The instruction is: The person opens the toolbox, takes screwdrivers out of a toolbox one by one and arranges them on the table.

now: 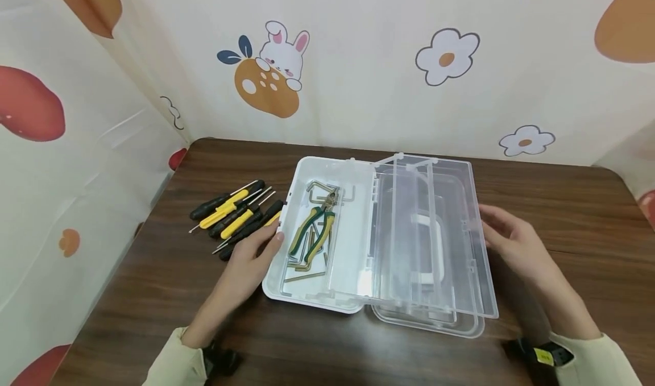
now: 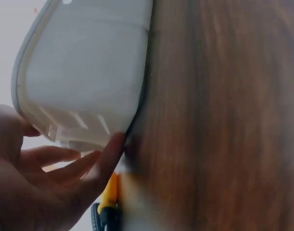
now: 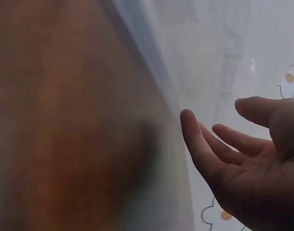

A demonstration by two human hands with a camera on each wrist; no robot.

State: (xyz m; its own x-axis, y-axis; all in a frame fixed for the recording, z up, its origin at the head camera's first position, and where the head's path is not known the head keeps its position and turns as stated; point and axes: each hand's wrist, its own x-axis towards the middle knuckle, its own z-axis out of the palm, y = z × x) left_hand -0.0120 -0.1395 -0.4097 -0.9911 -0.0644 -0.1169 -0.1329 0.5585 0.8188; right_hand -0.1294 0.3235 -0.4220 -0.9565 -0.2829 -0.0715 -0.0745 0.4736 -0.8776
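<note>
The clear plastic toolbox lay open in the middle of the brown table, its lid folded out to the right. The person's left hand rested relaxed against the box's left wall, fingers straight, holding nothing. The right hand touched the lid's right edge with loose, open fingers. Pliers lay inside; screwdrivers sat just left of the box.

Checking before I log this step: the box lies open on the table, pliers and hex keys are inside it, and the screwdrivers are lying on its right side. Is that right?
Not quite. The head view shows the screwdrivers lying on the table to the left of the open box, by the left hand. The rest holds: pliers and hex keys lie inside it.
</note>
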